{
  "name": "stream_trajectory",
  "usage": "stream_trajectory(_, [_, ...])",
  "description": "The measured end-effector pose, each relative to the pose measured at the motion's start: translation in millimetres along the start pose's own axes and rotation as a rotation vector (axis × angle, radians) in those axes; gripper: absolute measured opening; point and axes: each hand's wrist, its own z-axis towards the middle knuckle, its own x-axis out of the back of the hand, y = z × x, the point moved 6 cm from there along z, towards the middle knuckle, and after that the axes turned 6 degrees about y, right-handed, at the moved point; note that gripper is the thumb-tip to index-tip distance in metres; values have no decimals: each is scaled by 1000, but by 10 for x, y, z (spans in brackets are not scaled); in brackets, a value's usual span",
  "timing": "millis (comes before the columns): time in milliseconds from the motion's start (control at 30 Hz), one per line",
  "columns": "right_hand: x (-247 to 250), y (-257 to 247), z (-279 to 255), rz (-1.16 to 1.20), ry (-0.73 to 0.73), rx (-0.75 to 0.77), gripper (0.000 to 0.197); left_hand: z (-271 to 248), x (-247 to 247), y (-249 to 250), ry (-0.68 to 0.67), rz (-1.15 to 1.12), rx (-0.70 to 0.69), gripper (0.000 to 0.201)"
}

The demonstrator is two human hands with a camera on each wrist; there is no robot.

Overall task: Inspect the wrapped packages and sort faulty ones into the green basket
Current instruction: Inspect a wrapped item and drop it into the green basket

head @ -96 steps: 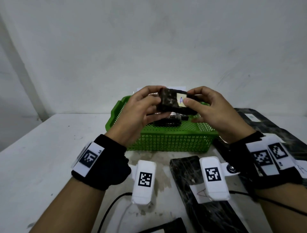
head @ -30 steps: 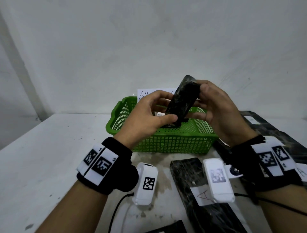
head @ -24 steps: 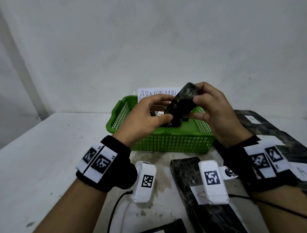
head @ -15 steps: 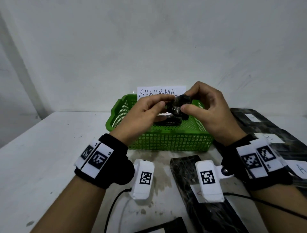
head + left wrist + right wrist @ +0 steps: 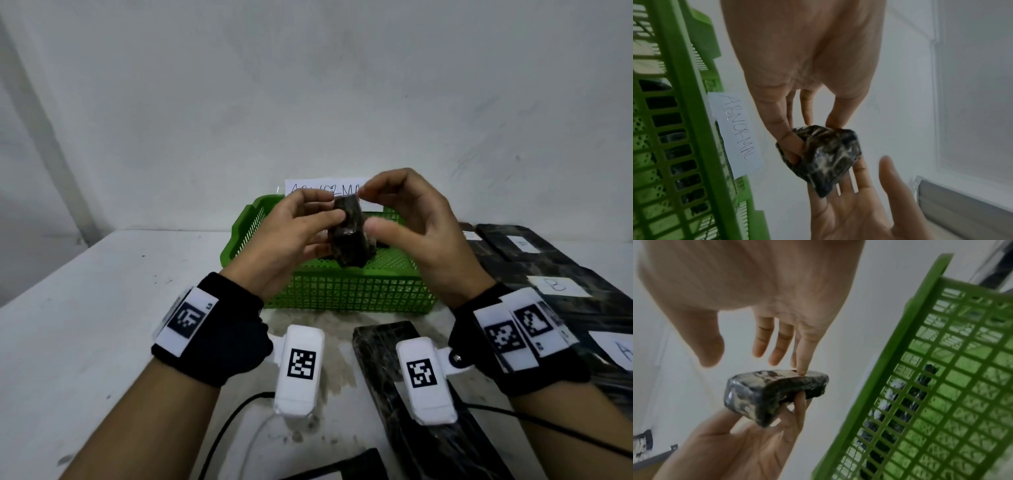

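Small wrapped package (image 5: 348, 235): dark, marbled, glossy film, blocky, rounded corners, held above green basket (image 5: 342, 291). Left hand (image 5: 291, 240) pinches it, thumb against fingers. Right hand (image 5: 411, 226) loosely spread, one fingertip on its top, thumb clear.

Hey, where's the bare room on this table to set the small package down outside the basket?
Left of the green basket the white table lies bare. Right of it, labelled dark packages crowd the surface; another lies in front.

Package (image 5: 349, 236) now upright between hands
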Motion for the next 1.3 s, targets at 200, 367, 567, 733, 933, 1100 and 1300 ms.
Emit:
stream_trajectory(200, [119, 183, 30, -14, 159, -281, 57, -48, -52, 67, -71, 128, -140, 55])
stream_trajectory(367, [63, 209, 13, -59, 135, -272, 39, -88, -131, 98, -147, 254, -209, 64])
stream_trajectory(567, [55, 128, 6, -212, 128, -142, 40, -66, -130, 72, -144, 336, -255, 55])
stream_trajectory(733, [69, 102, 13, -65, 42, -217, 31, -38, -78, 60, -119, 435, -322, 49])
stream_trajectory(933, [83, 54, 36, -34, 94, -220, 23, -42, -75, 65, -78, 508, -436, 45])
stream_trajectory(1100, [2, 1, 38, 30, 50, -182, 35, -104, -112, 128, -55, 570, -582, 34])
stream_trajectory(1300, [85, 8, 42, -16, 172, -162, 44, -141, -135, 198, -67, 549, -615, 34])
